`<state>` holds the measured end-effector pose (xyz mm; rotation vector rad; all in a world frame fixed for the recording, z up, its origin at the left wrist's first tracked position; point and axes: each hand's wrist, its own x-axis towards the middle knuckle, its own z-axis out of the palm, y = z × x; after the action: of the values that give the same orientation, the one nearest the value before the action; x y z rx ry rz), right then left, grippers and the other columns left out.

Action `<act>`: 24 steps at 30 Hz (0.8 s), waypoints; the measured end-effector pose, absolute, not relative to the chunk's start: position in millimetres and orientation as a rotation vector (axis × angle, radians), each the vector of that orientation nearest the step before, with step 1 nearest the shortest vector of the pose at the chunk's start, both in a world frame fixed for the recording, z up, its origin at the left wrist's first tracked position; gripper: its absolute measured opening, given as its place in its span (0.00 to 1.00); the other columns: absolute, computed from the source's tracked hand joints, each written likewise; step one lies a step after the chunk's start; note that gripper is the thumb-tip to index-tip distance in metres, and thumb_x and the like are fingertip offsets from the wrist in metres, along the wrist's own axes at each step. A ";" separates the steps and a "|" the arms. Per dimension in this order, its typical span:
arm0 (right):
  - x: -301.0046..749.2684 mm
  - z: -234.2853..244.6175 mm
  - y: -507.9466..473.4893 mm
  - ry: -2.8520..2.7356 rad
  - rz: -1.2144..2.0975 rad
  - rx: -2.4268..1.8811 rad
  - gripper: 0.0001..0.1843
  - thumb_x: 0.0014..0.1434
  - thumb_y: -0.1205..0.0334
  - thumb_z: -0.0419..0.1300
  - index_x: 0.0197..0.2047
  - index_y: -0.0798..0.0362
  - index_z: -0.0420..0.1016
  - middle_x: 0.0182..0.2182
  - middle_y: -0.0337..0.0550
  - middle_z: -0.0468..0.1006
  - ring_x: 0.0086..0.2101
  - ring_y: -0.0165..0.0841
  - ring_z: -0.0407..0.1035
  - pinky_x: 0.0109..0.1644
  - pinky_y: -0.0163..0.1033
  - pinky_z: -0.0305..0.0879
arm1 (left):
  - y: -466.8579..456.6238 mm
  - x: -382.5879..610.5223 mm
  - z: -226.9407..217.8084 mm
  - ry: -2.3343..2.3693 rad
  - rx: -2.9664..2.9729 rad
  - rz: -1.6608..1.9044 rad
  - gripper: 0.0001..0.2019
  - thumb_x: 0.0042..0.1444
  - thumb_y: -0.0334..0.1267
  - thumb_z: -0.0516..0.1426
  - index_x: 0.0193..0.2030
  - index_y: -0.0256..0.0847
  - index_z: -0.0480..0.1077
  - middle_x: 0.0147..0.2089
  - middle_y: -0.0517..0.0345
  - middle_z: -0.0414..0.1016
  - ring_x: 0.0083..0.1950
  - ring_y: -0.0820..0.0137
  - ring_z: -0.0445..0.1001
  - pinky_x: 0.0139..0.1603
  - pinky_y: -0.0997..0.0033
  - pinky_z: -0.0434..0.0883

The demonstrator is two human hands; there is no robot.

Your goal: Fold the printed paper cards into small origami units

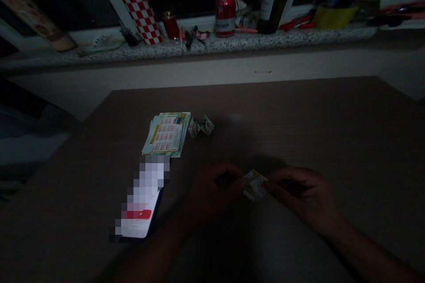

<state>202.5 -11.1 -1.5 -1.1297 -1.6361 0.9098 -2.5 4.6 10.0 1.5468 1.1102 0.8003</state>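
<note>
Between my two hands is a small folded paper piece, printed in green, white and orange. My left hand pinches its left corner between thumb and forefinger. On the opposite side, the thumb and fingers of my right hand grip the right corner. Beyond my left hand lie two small folded paper pieces with similar print. They sit just right of a stack of printed paper cards, whose top sheet carries rows of red print. Dim light hides the fold details.
A phone with a lit, blurred screen lies left of my left forearm on the wooden table. Behind the table, a speckled windowsill holds a red can, a dark bottle, a red-checkered container and a yellow container.
</note>
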 end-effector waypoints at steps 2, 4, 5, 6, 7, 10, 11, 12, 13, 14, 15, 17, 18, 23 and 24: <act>202.0 -2.3 -10.6 -1.663 0.853 -1.112 0.04 0.54 0.69 0.64 0.33 0.50 0.78 0.27 0.38 0.81 0.26 0.28 0.75 0.30 0.30 0.71 | 3.9 -2.4 9.5 1.084 1.649 0.793 0.06 0.57 0.37 0.59 0.33 0.36 0.74 0.31 0.58 0.76 0.33 0.73 0.73 0.35 0.76 0.67; 201.0 -2.8 -10.4 -1.679 0.808 -1.085 0.04 0.55 0.69 0.63 0.33 0.50 0.76 0.28 0.39 0.80 0.28 0.29 0.74 0.31 0.31 0.71 | 2.7 -0.9 8.7 1.055 1.735 0.781 0.05 0.56 0.35 0.59 0.32 0.36 0.74 0.30 0.59 0.75 0.32 0.74 0.72 0.34 0.76 0.66; 200.4 -3.0 -10.5 -1.692 0.794 -1.069 0.04 0.55 0.69 0.62 0.32 0.51 0.75 0.28 0.40 0.80 0.28 0.30 0.74 0.31 0.32 0.70 | 2.0 0.1 8.2 1.050 1.774 0.775 0.05 0.56 0.35 0.59 0.32 0.37 0.73 0.30 0.60 0.74 0.32 0.74 0.71 0.33 0.76 0.65; 199.8 -3.2 -10.8 -1.708 0.783 -1.055 0.05 0.55 0.70 0.61 0.31 0.51 0.74 0.27 0.40 0.79 0.28 0.30 0.74 0.30 0.32 0.69 | 1.2 1.3 7.8 1.049 1.812 0.773 0.04 0.55 0.34 0.60 0.31 0.37 0.73 0.29 0.60 0.73 0.31 0.74 0.70 0.32 0.76 0.64; 199.2 -3.2 -11.1 -1.727 0.772 -1.046 0.05 0.55 0.71 0.61 0.30 0.51 0.74 0.26 0.39 0.78 0.28 0.30 0.73 0.29 0.32 0.68 | 0.5 2.5 7.4 1.052 1.851 0.769 0.04 0.55 0.33 0.60 0.31 0.37 0.73 0.28 0.60 0.72 0.30 0.75 0.69 0.32 0.76 0.64; 197.5 -2.8 -12.7 -1.801 0.715 -1.042 0.06 0.52 0.73 0.60 0.28 0.52 0.71 0.23 0.38 0.76 0.25 0.29 0.70 0.27 0.33 0.65 | -1.4 5.6 5.9 1.017 1.969 0.793 0.04 0.55 0.34 0.59 0.32 0.37 0.72 0.28 0.60 0.71 0.29 0.75 0.68 0.30 0.76 0.62; 196.9 -2.4 -13.1 -1.829 0.692 -1.041 0.06 0.51 0.73 0.60 0.28 0.52 0.70 0.23 0.38 0.74 0.23 0.29 0.69 0.26 0.33 0.64 | -2.0 6.4 5.0 0.986 2.012 0.800 0.04 0.56 0.34 0.58 0.32 0.37 0.72 0.28 0.60 0.71 0.29 0.74 0.68 0.31 0.75 0.63; 196.3 -1.9 -13.4 -1.857 0.663 -1.038 0.06 0.50 0.73 0.59 0.27 0.52 0.69 0.22 0.38 0.73 0.22 0.28 0.68 0.25 0.32 0.63 | -2.6 7.3 4.0 0.954 2.055 0.804 0.04 0.57 0.34 0.57 0.33 0.37 0.72 0.29 0.59 0.71 0.30 0.74 0.68 0.31 0.75 0.63; 195.7 -1.3 -13.5 -1.883 0.632 -1.039 0.06 0.49 0.73 0.59 0.27 0.52 0.69 0.21 0.37 0.71 0.21 0.28 0.66 0.23 0.32 0.61 | -3.2 8.1 2.7 0.926 2.095 0.811 0.05 0.58 0.34 0.56 0.33 0.37 0.72 0.29 0.58 0.72 0.30 0.73 0.69 0.32 0.75 0.63; 195.1 -0.6 -13.4 -1.905 0.600 -1.043 0.06 0.49 0.73 0.58 0.26 0.52 0.68 0.21 0.37 0.70 0.21 0.27 0.64 0.22 0.32 0.59 | -4.0 9.0 1.2 0.906 2.132 0.818 0.06 0.58 0.33 0.55 0.33 0.37 0.72 0.29 0.58 0.72 0.31 0.73 0.69 0.33 0.74 0.64; 194.7 0.1 -13.3 -1.920 0.570 -1.049 0.06 0.49 0.72 0.58 0.25 0.52 0.67 0.20 0.36 0.69 0.20 0.27 0.63 0.22 0.32 0.58 | -4.8 10.0 -0.4 0.902 2.164 0.824 0.07 0.60 0.33 0.54 0.34 0.37 0.72 0.29 0.58 0.72 0.31 0.72 0.69 0.33 0.74 0.64; 194.3 1.5 -12.9 -1.937 0.523 -1.072 0.06 0.49 0.72 0.57 0.25 0.52 0.66 0.20 0.36 0.68 0.20 0.27 0.63 0.22 0.32 0.58 | -6.8 12.1 -3.1 0.920 2.212 0.873 0.08 0.61 0.32 0.52 0.35 0.37 0.72 0.29 0.57 0.72 0.31 0.72 0.69 0.34 0.73 0.64; 194.3 2.1 -12.9 -1.939 0.512 -1.084 0.06 0.48 0.71 0.57 0.24 0.52 0.66 0.19 0.35 0.68 0.20 0.27 0.64 0.22 0.32 0.59 | -7.8 13.2 -3.9 0.928 2.227 0.903 0.08 0.62 0.32 0.51 0.35 0.37 0.71 0.29 0.57 0.72 0.31 0.72 0.69 0.33 0.73 0.64; 198.0 1.4 -13.9 -1.933 0.513 -1.168 0.05 0.46 0.71 0.56 0.23 0.52 0.66 0.18 0.34 0.67 0.18 0.25 0.62 0.21 0.30 0.57 | -10.7 15.4 0.3 0.938 2.226 0.994 0.07 0.61 0.31 0.53 0.36 0.37 0.72 0.28 0.58 0.72 0.29 0.73 0.69 0.31 0.75 0.65; 199.4 0.2 -13.8 -1.928 0.530 -1.178 0.05 0.46 0.71 0.56 0.23 0.52 0.66 0.18 0.34 0.67 0.18 0.25 0.62 0.21 0.30 0.58 | -10.7 14.7 2.0 0.967 2.221 1.004 0.07 0.61 0.32 0.53 0.36 0.37 0.72 0.28 0.57 0.73 0.29 0.73 0.70 0.31 0.75 0.65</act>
<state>199.4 -13.8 0.2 -1.1781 -1.9283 0.5299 14.7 -10.7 2.0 2.2206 0.9670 1.0043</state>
